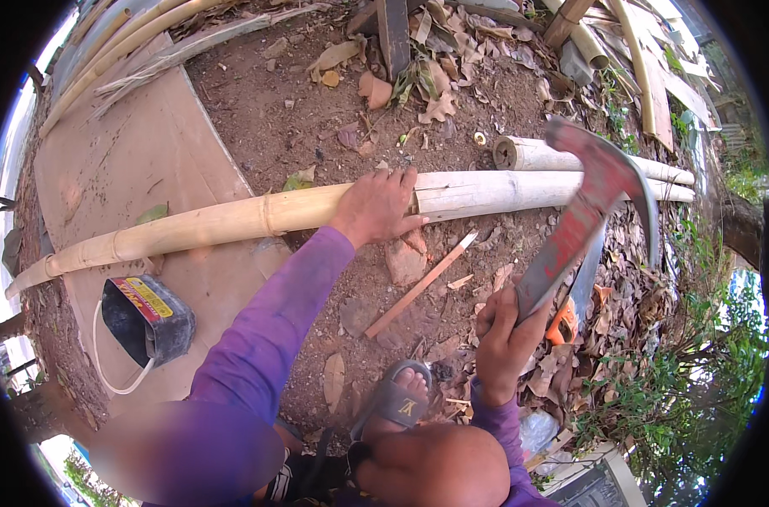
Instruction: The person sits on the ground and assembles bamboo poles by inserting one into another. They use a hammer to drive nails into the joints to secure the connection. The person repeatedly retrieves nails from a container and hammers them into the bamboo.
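Observation:
My left hand [376, 203] is wrapped over a pale yellow bamboo pole [215, 221], beside the spot where it meets a whiter, split-ended bamboo pole [486, 193]. A chunk of broken brick [407, 258] lies under that meeting point. My right hand [507, 338] grips the handle of a claw hammer [574, 220] with worn red paint. The hammer is raised, its head in front of the right part of the poles. Below it on the leaves rests a handsaw [563, 323] with an orange handle, its blade partly behind the hammer.
Another bamboo pole [532, 155] lies behind the whiter one. A thin wooden stick [422, 286] is on the soil near my sandalled foot. At left, a black cut-open container [169, 334] with a white cord sits on a brown board [139, 160]. Wooden posts [394, 38] stand at the back.

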`<state>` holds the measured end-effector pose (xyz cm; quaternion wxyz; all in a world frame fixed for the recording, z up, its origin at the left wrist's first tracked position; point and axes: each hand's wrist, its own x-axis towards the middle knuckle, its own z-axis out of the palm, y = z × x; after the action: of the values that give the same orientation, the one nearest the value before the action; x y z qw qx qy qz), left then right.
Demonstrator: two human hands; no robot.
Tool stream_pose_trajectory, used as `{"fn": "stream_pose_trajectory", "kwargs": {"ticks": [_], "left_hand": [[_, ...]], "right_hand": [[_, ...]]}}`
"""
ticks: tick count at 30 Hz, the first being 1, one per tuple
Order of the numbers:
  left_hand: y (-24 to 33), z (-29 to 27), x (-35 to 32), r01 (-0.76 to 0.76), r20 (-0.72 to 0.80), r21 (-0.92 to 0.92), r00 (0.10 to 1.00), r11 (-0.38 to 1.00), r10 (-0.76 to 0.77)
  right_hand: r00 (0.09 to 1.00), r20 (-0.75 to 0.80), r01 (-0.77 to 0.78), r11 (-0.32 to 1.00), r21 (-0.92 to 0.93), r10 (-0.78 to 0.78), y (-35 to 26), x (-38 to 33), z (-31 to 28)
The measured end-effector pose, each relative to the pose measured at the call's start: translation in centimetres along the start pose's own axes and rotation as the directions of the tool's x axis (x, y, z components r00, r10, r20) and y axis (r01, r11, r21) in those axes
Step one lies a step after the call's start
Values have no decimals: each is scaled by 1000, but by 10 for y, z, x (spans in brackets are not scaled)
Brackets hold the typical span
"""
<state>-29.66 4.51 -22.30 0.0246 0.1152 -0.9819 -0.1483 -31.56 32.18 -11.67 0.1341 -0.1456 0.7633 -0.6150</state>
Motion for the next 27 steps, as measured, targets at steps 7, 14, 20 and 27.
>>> {"fn": "stream_pose_trajectory", "kwargs": {"ticks": [7,14,20,27], "left_hand": [[2,-6,2,26,33,-6,999,1000,-26],[1,-2,-1,28,21,-16,999,999,-27],[3,-10,3,32,-14,-14,999,999,-33],[1,-1,-1,31,5,-18,1000,999,-31]], "right_hand": [[966,231,79,723,-687,114,36,33,15],[991,104,-43,941,-335,82,21,11,10],[974,222,101,808,-580,37,41,35,13],[994,63,-78,987,-141,88,-4,-3,0]]}}
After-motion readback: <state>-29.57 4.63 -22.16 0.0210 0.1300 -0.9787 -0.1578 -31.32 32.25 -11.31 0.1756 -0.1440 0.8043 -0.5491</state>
